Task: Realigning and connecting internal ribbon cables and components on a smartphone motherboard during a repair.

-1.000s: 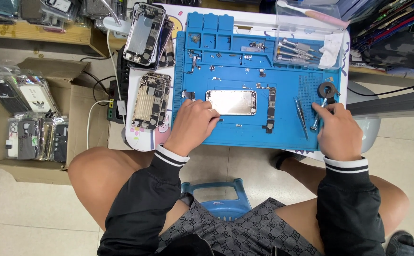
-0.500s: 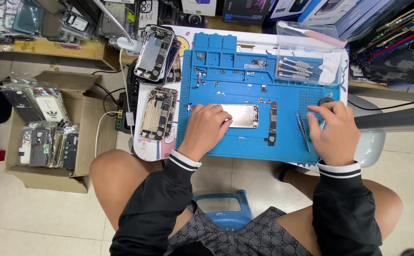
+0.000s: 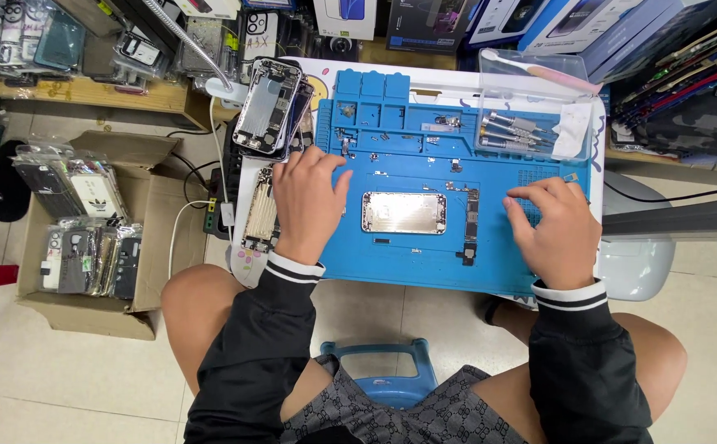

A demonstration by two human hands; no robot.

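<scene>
Both palms down on the blue silicone repair mat (image 3: 424,263): left hand (image 3: 307,201) flat at its left edge with fingers spread and holding nothing, right hand (image 3: 554,230) over on the right side, fingers curled loosely, nothing visibly pinched under them. Shiny metal phone plate (image 3: 403,212) lying flat mid-mat between the two, narrow dark logic board (image 3: 471,226) just right of it. Risky bit, probably: tiny loose screws (image 3: 379,174) scattered on the mat, easy to sweep off with a sleeve. Gutted phone housings (image 3: 269,105) stacked at far left, could slide if bumped. Screwdrivers (image 3: 516,127) in a clear plastic tray at the far right.
</scene>
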